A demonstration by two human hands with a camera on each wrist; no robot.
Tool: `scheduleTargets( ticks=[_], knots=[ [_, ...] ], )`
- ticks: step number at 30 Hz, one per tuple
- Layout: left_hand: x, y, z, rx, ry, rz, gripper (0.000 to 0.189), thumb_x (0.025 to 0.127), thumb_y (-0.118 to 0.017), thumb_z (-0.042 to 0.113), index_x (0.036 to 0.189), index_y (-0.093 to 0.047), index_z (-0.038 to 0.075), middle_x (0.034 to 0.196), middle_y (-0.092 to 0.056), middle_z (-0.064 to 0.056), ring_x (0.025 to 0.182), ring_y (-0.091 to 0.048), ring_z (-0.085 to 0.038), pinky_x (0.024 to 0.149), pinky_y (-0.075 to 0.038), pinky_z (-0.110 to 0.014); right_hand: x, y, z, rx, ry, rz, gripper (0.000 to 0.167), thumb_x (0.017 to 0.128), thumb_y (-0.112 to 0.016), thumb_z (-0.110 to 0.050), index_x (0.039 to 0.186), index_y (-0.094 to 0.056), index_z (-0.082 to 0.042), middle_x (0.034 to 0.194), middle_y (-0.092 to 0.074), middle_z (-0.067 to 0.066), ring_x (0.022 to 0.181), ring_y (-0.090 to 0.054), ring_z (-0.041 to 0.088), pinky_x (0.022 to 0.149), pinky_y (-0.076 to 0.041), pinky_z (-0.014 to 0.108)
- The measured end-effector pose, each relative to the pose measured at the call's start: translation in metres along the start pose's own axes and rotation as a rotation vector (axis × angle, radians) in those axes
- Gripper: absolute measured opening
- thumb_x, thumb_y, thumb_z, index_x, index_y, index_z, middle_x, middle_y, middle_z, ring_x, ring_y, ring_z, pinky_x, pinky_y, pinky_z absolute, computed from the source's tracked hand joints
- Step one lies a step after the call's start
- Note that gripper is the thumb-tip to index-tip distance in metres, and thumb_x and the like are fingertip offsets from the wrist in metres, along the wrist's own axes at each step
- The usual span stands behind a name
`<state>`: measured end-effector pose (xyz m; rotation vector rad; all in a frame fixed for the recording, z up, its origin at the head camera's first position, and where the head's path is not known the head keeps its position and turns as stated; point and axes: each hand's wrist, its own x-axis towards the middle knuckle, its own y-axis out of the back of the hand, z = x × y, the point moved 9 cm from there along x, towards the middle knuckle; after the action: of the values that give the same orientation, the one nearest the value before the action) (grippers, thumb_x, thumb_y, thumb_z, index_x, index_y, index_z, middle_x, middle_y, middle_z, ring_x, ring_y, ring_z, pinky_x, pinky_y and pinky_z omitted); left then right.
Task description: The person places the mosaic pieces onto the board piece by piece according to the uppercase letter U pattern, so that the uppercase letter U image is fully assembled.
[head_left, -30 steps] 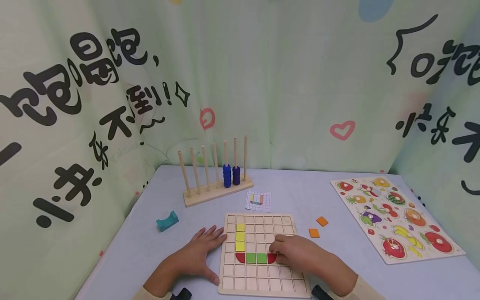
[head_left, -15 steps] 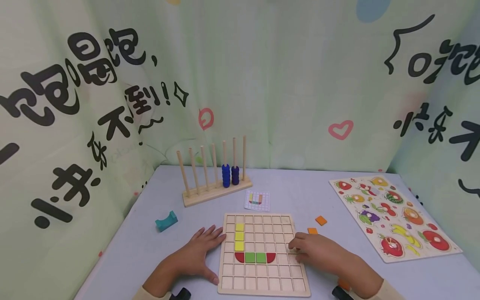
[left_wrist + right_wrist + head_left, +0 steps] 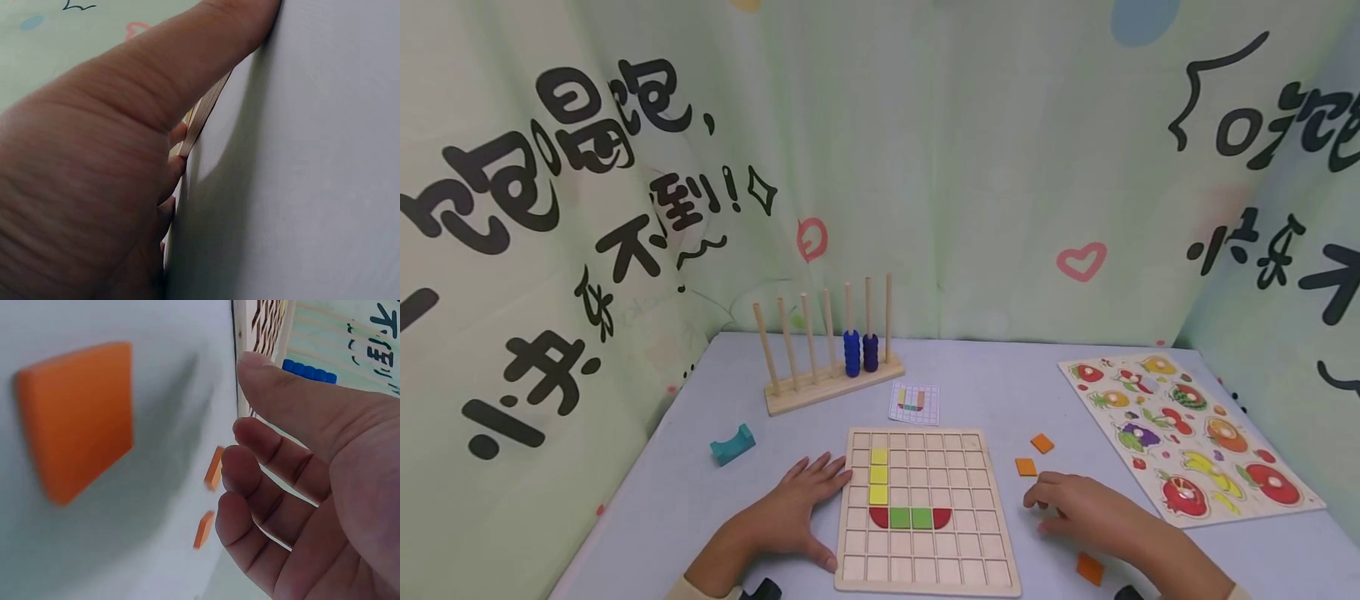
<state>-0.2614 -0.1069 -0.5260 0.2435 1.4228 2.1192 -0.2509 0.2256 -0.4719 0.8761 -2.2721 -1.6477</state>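
Note:
A wooden grid board (image 3: 925, 467) lies on the table, bearing a column of yellow square tiles (image 3: 878, 474), two green tiles (image 3: 910, 518) and a red rounded tile (image 3: 942, 518) at each end of that row. My left hand (image 3: 782, 517) rests spread at the board's left edge, fingertips and thumb touching it. My right hand (image 3: 1078, 508) hovers right of the board, its fingers loosely bent and holding nothing. Near it lie three orange square tiles: one orange tile (image 3: 1090, 569) below the hand, another orange tile (image 3: 1026, 467) by the fingertips, and a farther orange tile (image 3: 1042, 442).
A pattern card (image 3: 915, 402) lies behind the board. Farther back stands a wooden peg rack (image 3: 835, 379) with blue beads (image 3: 852, 354). A teal arched block (image 3: 733, 445) sits at left, and a fruit puzzle board (image 3: 1187, 442) at right. Curtains surround the table.
My right hand has left the red tile on the board and moved right, off the board and over the table beside the orange tiles. My left hand stays in place.

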Motion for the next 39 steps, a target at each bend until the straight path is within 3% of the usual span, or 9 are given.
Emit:
scheduleTargets(
  ticks=[13,23,25,32,39],
  knots=[
    [0.001,-0.005,-0.004,-0.026,0.021,-0.015,0.121,0.052,-0.072,0.080,0.153,-0.033,0.026,0.159,-0.022,0.007,0.148,-0.007,-0.022,0.116,-0.001,-0.052,-0.029,-0.004,0.038,0.108,-0.129,-0.079,0.027,0.074,-0.084,-0.029,0.098,-0.071,-0.026,0.086,-0.054,-0.016,0.069,-0.047,0.006,0.064,-0.047,0.023],
    [0.000,-0.002,-0.002,-0.020,-0.017,0.006,0.120,0.053,-0.071,0.081,0.153,-0.033,0.026,0.159,-0.022,0.006,0.148,-0.006,-0.022,0.116,-0.001,-0.052,-0.037,-0.011,0.048,0.133,-0.193,-0.121,0.031,0.069,-0.088,-0.030,0.094,-0.071,-0.029,0.080,-0.053,-0.012,0.072,-0.048,0.010,0.065,-0.047,0.025],
    [-0.001,-0.001,-0.001,-0.022,-0.024,0.006,0.120,0.054,-0.072,0.081,0.153,-0.033,0.025,0.159,-0.022,0.006,0.148,-0.006,-0.022,0.116,-0.001,-0.052,-0.036,-0.010,0.046,0.132,-0.171,-0.110,0.032,0.070,-0.087,-0.031,0.097,-0.071,-0.028,0.081,-0.052,-0.014,0.072,-0.048,0.008,0.065,-0.047,0.024],
    [-0.001,-0.001,0.000,-0.013,-0.019,-0.001,0.121,0.054,-0.071,0.082,0.153,-0.033,0.024,0.160,-0.022,0.006,0.148,-0.007,-0.022,0.116,-0.002,-0.052,-0.028,-0.004,0.025,0.110,0.057,-0.019,0.030,0.079,-0.079,-0.016,0.108,-0.072,-0.022,0.096,-0.056,-0.020,0.078,-0.049,0.002,0.069,-0.049,0.024],
    [0.000,-0.001,-0.001,0.000,-0.016,-0.003,0.122,0.053,-0.070,0.083,0.153,-0.033,0.024,0.160,-0.022,0.005,0.148,-0.007,-0.023,0.116,-0.002,-0.052,-0.024,-0.004,0.016,0.090,0.157,-0.003,0.029,0.083,-0.072,-0.004,0.104,-0.074,-0.024,0.099,-0.059,-0.020,0.083,-0.054,0.002,0.074,-0.053,0.026]
  ],
)
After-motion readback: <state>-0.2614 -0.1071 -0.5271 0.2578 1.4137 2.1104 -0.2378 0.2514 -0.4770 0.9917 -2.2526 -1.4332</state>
